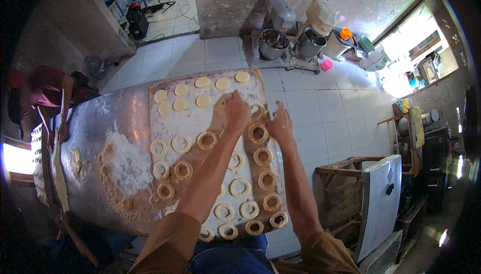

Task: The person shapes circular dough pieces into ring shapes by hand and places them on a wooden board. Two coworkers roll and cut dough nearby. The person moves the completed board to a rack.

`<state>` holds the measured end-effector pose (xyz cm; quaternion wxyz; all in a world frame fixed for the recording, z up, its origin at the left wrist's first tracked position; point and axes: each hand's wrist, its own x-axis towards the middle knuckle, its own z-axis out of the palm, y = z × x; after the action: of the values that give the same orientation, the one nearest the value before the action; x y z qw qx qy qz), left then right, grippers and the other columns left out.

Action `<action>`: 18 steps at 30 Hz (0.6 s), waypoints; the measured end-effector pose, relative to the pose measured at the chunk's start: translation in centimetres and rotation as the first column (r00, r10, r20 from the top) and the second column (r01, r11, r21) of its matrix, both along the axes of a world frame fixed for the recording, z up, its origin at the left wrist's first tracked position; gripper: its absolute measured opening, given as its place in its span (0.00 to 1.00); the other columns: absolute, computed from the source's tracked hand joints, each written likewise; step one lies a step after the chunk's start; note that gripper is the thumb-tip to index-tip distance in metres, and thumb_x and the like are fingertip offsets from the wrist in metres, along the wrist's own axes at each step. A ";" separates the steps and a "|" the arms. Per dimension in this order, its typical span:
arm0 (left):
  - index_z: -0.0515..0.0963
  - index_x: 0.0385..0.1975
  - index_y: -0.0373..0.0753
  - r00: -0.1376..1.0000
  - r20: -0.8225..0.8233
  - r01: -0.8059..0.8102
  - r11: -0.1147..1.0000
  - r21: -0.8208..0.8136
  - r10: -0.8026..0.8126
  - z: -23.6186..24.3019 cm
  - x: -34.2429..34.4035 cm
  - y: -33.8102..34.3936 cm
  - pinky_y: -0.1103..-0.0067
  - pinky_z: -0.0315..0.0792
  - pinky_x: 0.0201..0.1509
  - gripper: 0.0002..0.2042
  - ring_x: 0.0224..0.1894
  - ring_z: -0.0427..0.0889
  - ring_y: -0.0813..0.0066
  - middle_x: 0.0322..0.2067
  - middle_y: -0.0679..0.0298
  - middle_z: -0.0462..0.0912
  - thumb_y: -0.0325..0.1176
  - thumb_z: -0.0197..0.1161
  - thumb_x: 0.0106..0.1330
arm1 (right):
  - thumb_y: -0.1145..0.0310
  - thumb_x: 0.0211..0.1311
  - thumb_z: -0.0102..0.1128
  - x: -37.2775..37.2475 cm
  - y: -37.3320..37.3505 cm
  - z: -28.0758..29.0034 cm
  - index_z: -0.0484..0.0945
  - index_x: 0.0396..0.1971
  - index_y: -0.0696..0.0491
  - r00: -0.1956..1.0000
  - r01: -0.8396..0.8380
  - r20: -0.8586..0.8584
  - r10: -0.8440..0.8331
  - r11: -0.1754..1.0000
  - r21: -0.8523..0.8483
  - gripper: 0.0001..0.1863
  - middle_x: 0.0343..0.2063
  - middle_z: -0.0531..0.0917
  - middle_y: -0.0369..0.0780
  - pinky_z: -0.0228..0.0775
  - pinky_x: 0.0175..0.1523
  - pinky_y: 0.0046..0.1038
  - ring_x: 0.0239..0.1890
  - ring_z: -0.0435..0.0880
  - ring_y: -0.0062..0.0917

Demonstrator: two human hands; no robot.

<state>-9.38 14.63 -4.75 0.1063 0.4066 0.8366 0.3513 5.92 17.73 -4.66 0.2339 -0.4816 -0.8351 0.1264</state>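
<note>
My left hand (235,112) reaches over the far part of a floured board (193,121), its fingers bunched together and pointing down. Whatever they may hold is hidden from view. To its right, my right hand (281,123) hovers at the board's right edge with fingers apart and nothing in them. Between the two hands lies a dough ring (257,110), partly covered by my left hand. Several more dough rings (262,156) are laid in rows toward me, some hidden under my left forearm. Beyond my left hand, several flat dough discs (202,82) sit on the far end.
The metal table (92,123) carries spilled flour (131,161) left of the board. At the far left a person (47,91) handles a long dough strip (59,168). Mixers with metal bowls (274,43) stand by the back wall. A wooden frame (340,173) with a white panel stands at right.
</note>
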 end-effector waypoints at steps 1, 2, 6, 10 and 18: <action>0.74 0.36 0.32 0.996 -0.043 0.076 0.996 0.046 -0.074 -0.1 -0.4 -0.3 0.65 0.72 0.44 0.11 0.38 0.77 0.49 0.33 0.50 0.79 0.31 0.59 0.58 | 0.63 0.49 0.68 0.3 -0.1 0.4 0.64 0.54 0.61 0.999 -0.025 -0.044 0.021 0.995 -0.101 0.34 0.43 0.76 0.50 0.68 0.50 0.41 0.46 0.76 0.43; 0.74 0.36 0.32 0.985 -0.090 0.156 0.984 0.084 -0.149 0.0 -0.5 -1.1 0.63 0.71 0.44 0.11 0.39 0.77 0.49 0.34 0.49 0.79 0.31 0.60 0.56 | 0.65 0.48 0.67 0.7 -0.5 1.4 0.65 0.53 0.61 0.995 -0.052 -0.091 0.034 0.978 -0.204 0.33 0.42 0.76 0.50 0.67 0.50 0.42 0.45 0.75 0.44; 0.76 0.39 0.34 0.967 -0.075 0.251 0.963 0.096 -0.244 0.2 -0.2 -1.4 0.63 0.68 0.50 0.15 0.40 0.76 0.50 0.35 0.51 0.80 0.33 0.63 0.53 | 0.72 0.43 0.65 0.1 -0.5 0.7 0.68 0.51 0.60 0.978 -0.091 -0.204 0.045 0.970 -0.223 0.30 0.37 0.77 0.49 0.64 0.52 0.43 0.46 0.73 0.46; 0.76 0.40 0.36 0.974 -0.172 0.166 0.983 0.084 -0.150 -0.5 -1.6 -3.0 0.62 0.68 0.51 0.15 0.42 0.76 0.50 0.37 0.53 0.79 0.36 0.62 0.55 | 0.73 0.41 0.64 -4.5 -1.1 1.4 0.69 0.49 0.60 0.949 -0.133 -0.281 0.139 0.990 0.040 0.29 0.37 0.77 0.50 0.63 0.52 0.43 0.45 0.73 0.47; 0.69 0.52 0.35 0.846 -0.420 -0.448 0.864 -0.228 0.328 -1.0 -13.9 -9.5 0.51 0.56 0.61 0.22 0.61 0.63 0.48 0.57 0.43 0.67 0.34 0.61 0.57 | 0.71 0.51 0.55 -19.0 -4.1 -4.3 0.71 0.47 0.66 0.950 -0.281 -0.017 0.312 0.877 0.391 0.22 0.39 0.79 0.48 0.62 0.58 0.43 0.46 0.75 0.43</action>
<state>-23.30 5.10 -5.74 -0.0623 0.2623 0.9521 0.1440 -13.11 13.66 -8.99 0.3343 -0.2877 -0.8974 0.0137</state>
